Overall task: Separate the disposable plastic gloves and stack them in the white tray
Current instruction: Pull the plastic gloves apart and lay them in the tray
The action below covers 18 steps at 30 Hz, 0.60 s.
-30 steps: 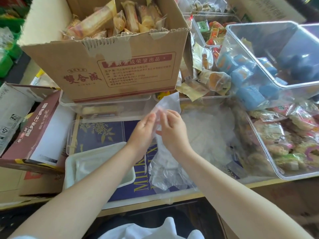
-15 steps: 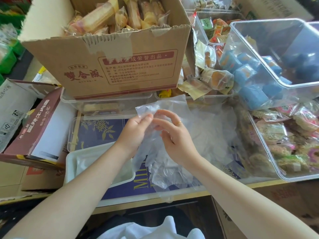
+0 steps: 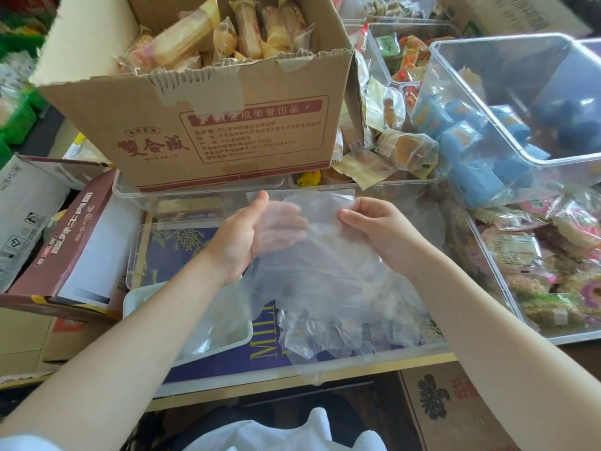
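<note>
A clear disposable plastic glove (image 3: 312, 255) is stretched wide between my hands, above a crumpled pile of clear gloves (image 3: 341, 327) in a shallow clear bin. My left hand (image 3: 240, 242) holds its left edge, fingers partly behind the film and thumb on top. My right hand (image 3: 377, 229) pinches its upper right edge. The white tray (image 3: 133, 301) sits lower left under my left forearm, with clear gloves lying in it.
A cardboard box of wrapped snacks (image 3: 208, 102) stands right behind my hands. Clear bins with blue packets (image 3: 487, 151) and rice-cake snacks (image 3: 553, 255) crowd the right. A maroon carton (image 3: 68, 242) lies at the left. The shelf's front edge (image 3: 325, 382) runs below the gloves.
My hands moved apart, drawing the bunched glove out into a flat sheet. The left hand shifted left, the right hand shifted right.
</note>
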Available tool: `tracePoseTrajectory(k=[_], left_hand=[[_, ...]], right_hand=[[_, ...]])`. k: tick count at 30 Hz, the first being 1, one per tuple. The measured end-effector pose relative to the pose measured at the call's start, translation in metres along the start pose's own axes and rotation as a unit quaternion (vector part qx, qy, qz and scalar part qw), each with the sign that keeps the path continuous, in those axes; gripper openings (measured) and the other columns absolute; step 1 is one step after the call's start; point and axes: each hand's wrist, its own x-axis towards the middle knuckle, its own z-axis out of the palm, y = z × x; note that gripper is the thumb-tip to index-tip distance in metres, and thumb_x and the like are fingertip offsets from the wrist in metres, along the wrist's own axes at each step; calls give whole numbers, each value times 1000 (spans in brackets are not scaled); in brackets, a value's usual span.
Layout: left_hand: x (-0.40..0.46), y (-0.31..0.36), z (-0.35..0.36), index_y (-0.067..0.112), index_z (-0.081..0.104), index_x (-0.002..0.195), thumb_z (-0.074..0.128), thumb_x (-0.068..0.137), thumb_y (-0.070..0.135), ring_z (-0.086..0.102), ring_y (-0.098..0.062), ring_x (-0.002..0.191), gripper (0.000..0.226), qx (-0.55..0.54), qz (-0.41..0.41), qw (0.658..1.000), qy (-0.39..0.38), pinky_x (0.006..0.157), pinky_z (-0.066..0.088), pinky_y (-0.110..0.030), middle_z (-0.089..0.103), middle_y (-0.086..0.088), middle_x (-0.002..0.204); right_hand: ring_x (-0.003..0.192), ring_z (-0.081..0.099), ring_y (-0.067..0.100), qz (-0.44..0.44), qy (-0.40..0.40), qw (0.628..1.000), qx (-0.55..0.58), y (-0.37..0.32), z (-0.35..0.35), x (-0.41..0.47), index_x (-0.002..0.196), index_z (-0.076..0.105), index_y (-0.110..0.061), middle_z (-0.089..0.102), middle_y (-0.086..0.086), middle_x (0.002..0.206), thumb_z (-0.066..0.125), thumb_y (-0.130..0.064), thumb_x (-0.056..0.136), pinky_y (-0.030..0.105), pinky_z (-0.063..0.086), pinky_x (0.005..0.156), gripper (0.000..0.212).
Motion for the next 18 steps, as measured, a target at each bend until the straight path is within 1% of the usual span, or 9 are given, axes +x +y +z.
tracePoseTrajectory(k=[2,4,5,6,8,10,12,15,18], left_hand=[[1,-3,3,14,62,107,44,88,58,69,-23,96,51,30,35,999,14,76,54,-26,73,-5,99],[1,-5,6,15,62,103,65,79,42,69,-23,93,37,66,75,994,37,77,55,-28,74,-3,95],[2,-6,8,14,63,98,67,80,28,70,-22,89,24,75,88,992,60,75,55,-27,74,-2,89],[3,-6,10,13,64,93,64,83,15,71,-20,84,10,72,95,989,83,72,56,-25,74,-1,83],[5,-6,13,11,65,86,57,88,4,71,-17,79,10,61,97,987,113,69,56,-23,74,-2,76],[7,-3,12,11,65,85,53,92,5,71,-16,79,15,54,87,988,117,71,57,-24,74,-1,77],[9,0,11,13,65,85,50,94,8,71,-14,78,18,57,82,988,114,70,57,-23,74,1,77],[10,9,11,10,64,88,43,98,12,71,-12,77,23,4,67,993,97,66,57,-23,74,1,76],[10,18,9,7,64,96,35,101,23,71,-17,79,33,-55,3,997,57,64,57,-25,74,-3,82]], right_hand=[[56,53,10,-6,36,999,-13,-1,3,1,72,62,-13,61,0,64,60,-6,89,20,46,59,19],[59,52,13,-7,60,998,2,0,3,1,72,62,-12,60,1,66,61,-2,88,25,46,62,19],[60,52,15,-8,65,998,14,0,3,1,73,62,-12,60,2,66,61,0,87,27,46,65,19],[62,53,16,-8,65,998,25,0,3,1,73,63,-12,61,3,68,60,2,87,29,47,67,19],[70,54,21,-6,46,998,37,-1,2,1,78,64,-10,60,10,76,59,6,86,34,48,74,18],[81,55,25,3,6,999,33,-3,-2,1,90,64,-7,59,15,90,59,7,84,39,47,84,16],[86,58,23,17,-37,999,8,-7,-9,2,100,65,-8,61,14,97,60,1,85,37,47,86,18],[76,56,20,28,-54,997,-47,-14,-16,5,86,68,-12,64,6,82,60,-17,90,37,40,76,10],[73,51,26,14,-23,997,-74,-18,-18,11,82,65,-7,61,8,75,60,-19,90,40,35,74,15]])
